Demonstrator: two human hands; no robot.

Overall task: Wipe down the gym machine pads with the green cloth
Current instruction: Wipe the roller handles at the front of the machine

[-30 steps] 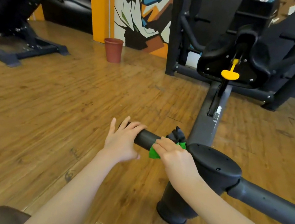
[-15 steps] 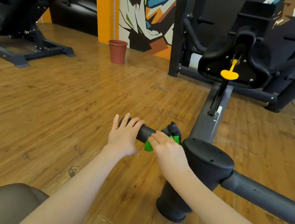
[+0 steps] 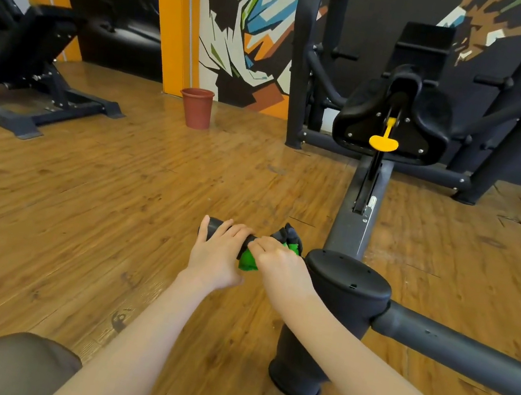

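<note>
Green cloth (image 3: 248, 262) mostly hidden under gripping right hand (image 3: 280, 263), left hand (image 3: 215, 255) curled over roller pad (image 3: 212, 225) (end showing)

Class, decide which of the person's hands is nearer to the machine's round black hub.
Right. The right hand, gripping the green cloth, sits just beside the hub; the left hand holds the pad farther out, near its end.

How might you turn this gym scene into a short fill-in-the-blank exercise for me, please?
1. The right hand presses the ____ cloth onto the roller pad.
2. The left hand grips that pad's bare end, beside the ____ hand.
3. The yellow handle sits below the machine's black ____.
4. The reddish-brown bin stands on the ____ floor.
Missing words: green; right; seat; wooden.
</note>
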